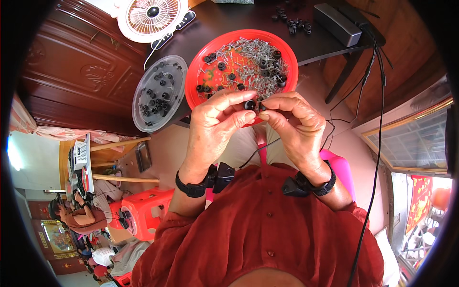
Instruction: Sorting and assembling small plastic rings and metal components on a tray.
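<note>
My left hand [210, 119] pinches a small black round plastic part [249, 105] between thumb and forefinger. Fingertip to fingertip with it, my right hand [300, 125] is closed on a small dark piece [261, 107], mostly covered by the fingers. A thin metallic bit shows between the two parts; I cannot make out its exact kind. Both hands are over the near rim of a red round tray [194, 52]. In that tray lie many loose silver screws [251, 52] and several black round parts [221, 66].
Left of the red tray, a clear plastic tray [138, 117] holds more black parts. A white fan [153, 24] and a grey box-shaped device [337, 25] stand on the dark table [215, 19]. Black cables [381, 95] hang at right. A person [83, 213] sits at far left near red stools [146, 210].
</note>
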